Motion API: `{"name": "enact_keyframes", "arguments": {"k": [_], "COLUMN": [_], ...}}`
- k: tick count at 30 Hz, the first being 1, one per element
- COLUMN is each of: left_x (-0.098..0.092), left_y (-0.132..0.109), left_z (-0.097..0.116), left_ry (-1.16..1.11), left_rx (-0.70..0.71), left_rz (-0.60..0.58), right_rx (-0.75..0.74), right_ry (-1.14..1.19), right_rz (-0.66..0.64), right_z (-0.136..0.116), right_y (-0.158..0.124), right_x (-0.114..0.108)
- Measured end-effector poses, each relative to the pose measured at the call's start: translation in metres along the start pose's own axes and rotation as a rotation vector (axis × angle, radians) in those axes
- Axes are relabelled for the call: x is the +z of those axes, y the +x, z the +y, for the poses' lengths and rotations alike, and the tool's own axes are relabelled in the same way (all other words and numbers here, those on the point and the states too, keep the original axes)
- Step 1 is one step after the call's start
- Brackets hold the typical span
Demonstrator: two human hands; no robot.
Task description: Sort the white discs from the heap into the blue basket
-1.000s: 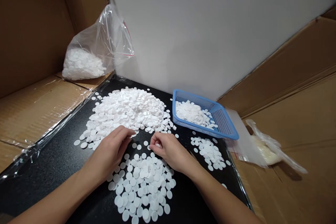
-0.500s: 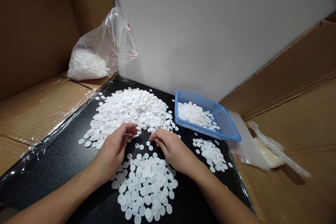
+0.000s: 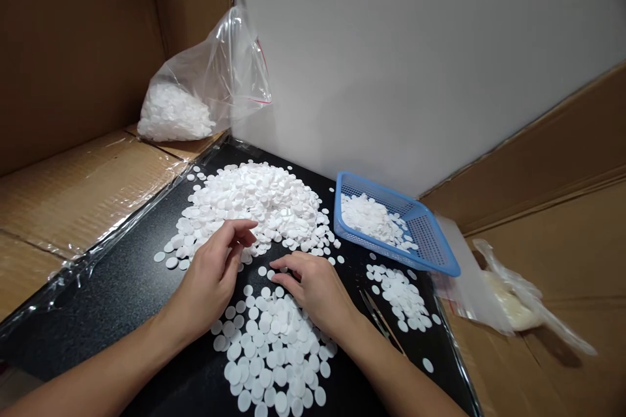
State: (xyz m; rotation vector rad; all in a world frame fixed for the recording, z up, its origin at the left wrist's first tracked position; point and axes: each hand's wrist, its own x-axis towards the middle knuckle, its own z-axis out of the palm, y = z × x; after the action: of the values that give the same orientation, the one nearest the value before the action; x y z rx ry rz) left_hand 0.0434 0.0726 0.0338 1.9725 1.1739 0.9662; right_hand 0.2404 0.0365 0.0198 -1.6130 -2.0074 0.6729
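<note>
Small flat white discs lie in a large heap [image 3: 264,199] on the black tabletop. A looser spread of the same discs [image 3: 274,352] lies nearer me, between my forearms. My left hand [image 3: 215,267] is at the heap's front edge, its fingers bent with a gap to the thumb and nothing visible in them. Opposite it, my right hand [image 3: 317,283] has thumb and index finger apart, close to loose discs [image 3: 267,273] in the gap between the two groups. Whether its fingertips touch a disc, I cannot tell.
A blue basket [image 3: 430,264] partly filled with discs stands at the right, with a smaller disc group [image 3: 403,296] before it. Metal tweezers [image 3: 375,314] lie partly behind my right forearm. Plastic bags [image 3: 178,111] [image 3: 518,303] rest on cardboard at both sides.
My right hand has shifted slightly down, and its thumb and index finger have spread toward the loose discs. The tweezers now show beside my right forearm. The view has turned slightly.
</note>
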Motion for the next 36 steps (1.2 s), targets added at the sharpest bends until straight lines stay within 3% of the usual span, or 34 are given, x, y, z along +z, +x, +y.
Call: {"name": "enact_keyframes", "arguments": {"k": [11, 17, 21, 25, 30, 33, 36], "left_x": [0.001, 0.001, 0.003, 0.008, 0.014, 0.015, 0.015], "left_y": [-0.002, -0.002, -0.002, -0.006, -0.010, -0.008, -0.003], "left_z": [-0.004, -0.005, -0.004, -0.005, -0.010, -0.010, -0.005], "left_ry": [-0.010, -0.019, -0.067, -0.052, 0.102, 0.170, 0.143], "left_rx": [0.034, 0.004, 0.022, 0.065, 0.196, 0.248, 0.260], "left_rz": [-0.022, -0.040, -0.178, -0.383, -0.461, -0.540, -0.628], "right_rx": [-0.008, 0.101, 0.117, 0.141, 0.154, 0.246, 0.377], "right_ry": [0.018, -0.003, 0.005, 0.037, 0.014, -0.132, -0.354], "right_rz": [-0.028, -0.081, -0.079, 0.030, 0.070, 0.054, 0.155], "right_z": [-0.001, -0.007, -0.006, -0.001, 0.016, 0.034, 0.056], "right_y": [-0.002, -0.002, -0.002, 0.001, -0.006, -0.025, -0.049], "right_x": [0.000, -0.009, -0.018, -0.041, -0.087, -0.108, -0.116]}}
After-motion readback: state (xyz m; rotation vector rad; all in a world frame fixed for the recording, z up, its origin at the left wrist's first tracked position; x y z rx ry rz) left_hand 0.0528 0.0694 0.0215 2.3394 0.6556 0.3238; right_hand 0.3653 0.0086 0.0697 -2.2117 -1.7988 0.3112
